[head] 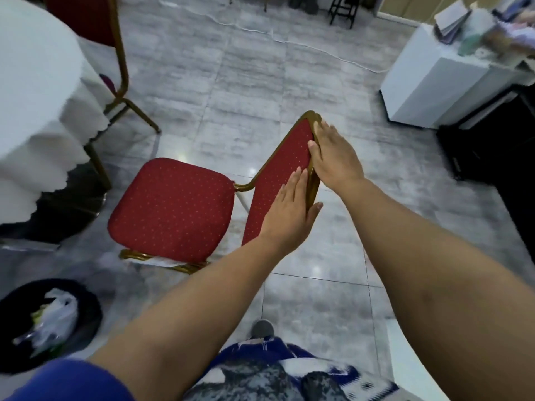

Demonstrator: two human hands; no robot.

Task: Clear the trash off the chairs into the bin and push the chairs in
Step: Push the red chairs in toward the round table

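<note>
A red chair (173,209) with a gold frame stands mid-floor, its bare seat facing the white-clothed table (34,111) on the left. Both my hands hold the top of its backrest. My left hand (289,215) lies flat on the red front padding with the thumb hooked behind the gold rail. My right hand (333,154) clasps the rail higher up, thumb on the padding. A black bin (89,302) at the lower left holds plastic bags and other trash.
A second red chair (115,53) stands tucked against the table at the upper left. A white cabinet (428,82) with clutter on top and dark furniture (492,157) stand on the right. A white cable (289,40) runs across the grey tiled floor.
</note>
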